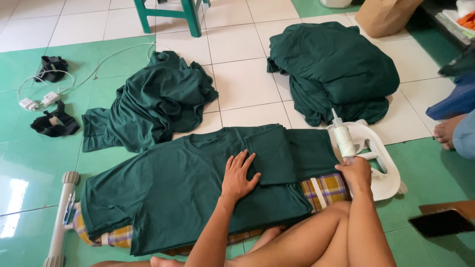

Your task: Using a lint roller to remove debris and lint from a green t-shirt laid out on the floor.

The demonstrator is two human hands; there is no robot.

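Observation:
A dark green T-shirt [178, 188] lies spread flat on a low board with a plaid yellow and purple cover [324, 190]. One side of the shirt is folded inward over its front. My left hand [239, 175] rests flat on the shirt's middle, fingers apart, beside the folded edge. My right hand [355, 170] is closed around a white spray bottle [343, 137] at the board's right end, over a white plastic rest [383, 165]. My bare knees show at the bottom edge.
A crumpled heap of green shirts [158, 101] lies behind the board on the left, a bigger pile [336, 69] on the right. White cable and charger [37, 101], two black items, a dark phone [440, 222], another person's foot [445, 131], green stool legs [190, 15] surround them.

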